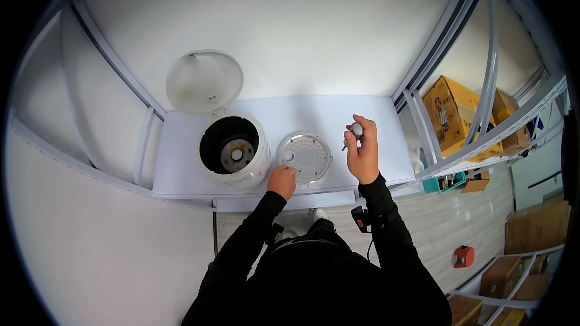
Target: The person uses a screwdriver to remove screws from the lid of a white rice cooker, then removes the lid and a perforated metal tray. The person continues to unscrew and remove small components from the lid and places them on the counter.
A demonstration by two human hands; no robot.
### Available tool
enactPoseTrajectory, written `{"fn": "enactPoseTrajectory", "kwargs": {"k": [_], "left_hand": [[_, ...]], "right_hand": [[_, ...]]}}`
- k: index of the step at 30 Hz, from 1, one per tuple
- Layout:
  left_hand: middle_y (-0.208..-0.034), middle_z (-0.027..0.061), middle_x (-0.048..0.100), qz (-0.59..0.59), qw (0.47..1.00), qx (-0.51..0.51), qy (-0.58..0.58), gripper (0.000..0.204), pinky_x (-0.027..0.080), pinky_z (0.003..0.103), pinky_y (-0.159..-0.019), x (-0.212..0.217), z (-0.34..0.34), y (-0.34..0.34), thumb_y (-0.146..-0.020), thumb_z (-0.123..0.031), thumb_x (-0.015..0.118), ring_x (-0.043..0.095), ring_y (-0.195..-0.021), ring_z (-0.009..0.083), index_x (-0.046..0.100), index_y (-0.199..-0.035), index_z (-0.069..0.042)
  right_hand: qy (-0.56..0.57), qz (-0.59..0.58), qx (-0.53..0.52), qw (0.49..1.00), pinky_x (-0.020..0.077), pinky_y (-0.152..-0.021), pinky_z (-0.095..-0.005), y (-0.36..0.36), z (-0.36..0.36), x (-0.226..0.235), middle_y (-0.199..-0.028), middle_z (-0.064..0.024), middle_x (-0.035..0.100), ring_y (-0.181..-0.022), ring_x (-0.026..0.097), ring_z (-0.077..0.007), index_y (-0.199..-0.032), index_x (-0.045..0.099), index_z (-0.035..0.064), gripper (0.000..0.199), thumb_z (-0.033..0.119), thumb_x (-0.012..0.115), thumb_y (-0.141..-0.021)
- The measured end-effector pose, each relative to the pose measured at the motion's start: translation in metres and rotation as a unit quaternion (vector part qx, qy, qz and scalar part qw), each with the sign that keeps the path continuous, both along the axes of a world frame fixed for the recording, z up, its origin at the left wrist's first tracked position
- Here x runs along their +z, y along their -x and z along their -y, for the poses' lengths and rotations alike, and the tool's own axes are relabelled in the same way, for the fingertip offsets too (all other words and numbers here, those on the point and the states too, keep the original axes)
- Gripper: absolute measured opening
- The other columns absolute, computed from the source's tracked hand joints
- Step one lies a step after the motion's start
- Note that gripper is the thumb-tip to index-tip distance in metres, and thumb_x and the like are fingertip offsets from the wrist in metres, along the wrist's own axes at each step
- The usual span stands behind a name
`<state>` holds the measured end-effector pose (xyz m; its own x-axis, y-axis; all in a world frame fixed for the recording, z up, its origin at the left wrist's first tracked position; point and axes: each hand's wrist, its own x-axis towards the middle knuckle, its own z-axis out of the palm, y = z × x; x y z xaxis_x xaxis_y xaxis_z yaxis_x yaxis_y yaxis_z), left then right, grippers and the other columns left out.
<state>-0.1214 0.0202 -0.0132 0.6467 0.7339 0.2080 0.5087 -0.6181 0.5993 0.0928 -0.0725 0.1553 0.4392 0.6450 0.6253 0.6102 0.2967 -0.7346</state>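
My right hand (364, 156) is raised over the right part of the white table, fingers closed around a small screwdriver (357, 129) with a rounded grey handle. Its thin dark shaft points down and left. My left hand (283, 181) is at the near left edge of a round perforated metal plate (313, 158), fingers curled in a pinch; what they hold, if anything, is too small to tell. The plate lies flat and has a round opening on its left side. Left of it stands a white rice cooker (257, 169), its lid (205, 83) swung up and its dark inside showing a heating plate (237, 153).
A white table (181, 172) carries these things, with a white wall behind and grey frame posts (423, 127) at both sides. Cardboard boxes (456, 118) and a teal bin (447, 184) are at the right. A red stool (464, 256) stands on the floor.
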Motion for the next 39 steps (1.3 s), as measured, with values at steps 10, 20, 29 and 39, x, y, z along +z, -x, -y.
{"fn": "enactPoseTrajectory", "kwargs": {"k": [10,20,29,39], "left_hand": [[-0.093,0.0106,0.066,-0.035,0.996,0.058,-0.05,0.008,0.053,0.05,-0.077,0.01,0.003,-0.026,-0.086,-0.018,0.073,0.065,-0.092,0.0355,0.071,-0.089,-0.01],[-0.091,0.0105,0.066,-0.071,0.994,0.058,-0.06,0.011,0.052,0.05,-0.075,0.002,-0.003,-0.029,-0.089,-0.019,0.071,0.065,-0.089,0.0349,0.069,-0.087,-0.008],[-0.088,0.0138,0.066,-0.059,0.996,0.031,-0.065,0.006,0.051,0.051,-0.076,0.004,0.0,-0.019,-0.086,-0.01,0.063,0.064,-0.087,0.0373,0.069,-0.086,-0.007],[-0.087,0.0138,0.066,-0.063,0.998,-0.01,-0.03,0.008,0.054,0.05,-0.077,0.008,-0.005,-0.015,-0.083,-0.011,0.07,0.065,-0.087,0.0384,0.077,-0.087,-0.01]], "right_hand": [[0.045,0.071,-0.008,0.996,0.0473,-0.085,-0.0368,-0.004,0.008,-0.007,-0.113,-0.0174,0.053,-0.094,0.054,-0.0295,-0.133,0.054,0.0017,0.035,0.009,0.064,-0.1],[0.05,0.096,-0.004,0.994,0.0485,-0.08,-0.035,-0.011,0.015,-0.005,-0.114,-0.0179,0.052,-0.09,0.054,-0.0302,-0.132,0.054,0.0029,0.035,0.006,0.064,-0.099],[0.158,0.17,0.055,0.971,0.049,-0.081,-0.04,-0.013,0.014,-0.021,-0.101,-0.0158,0.059,-0.09,0.056,-0.0342,-0.131,0.057,0.0034,0.041,-0.001,0.066,-0.091],[0.259,0.227,0.043,0.938,0.0546,-0.065,-0.0424,-0.012,0.015,-0.071,-0.083,-0.0107,0.069,-0.072,0.068,-0.0313,-0.111,0.07,0.0123,0.035,0.014,0.079,-0.078]]}}
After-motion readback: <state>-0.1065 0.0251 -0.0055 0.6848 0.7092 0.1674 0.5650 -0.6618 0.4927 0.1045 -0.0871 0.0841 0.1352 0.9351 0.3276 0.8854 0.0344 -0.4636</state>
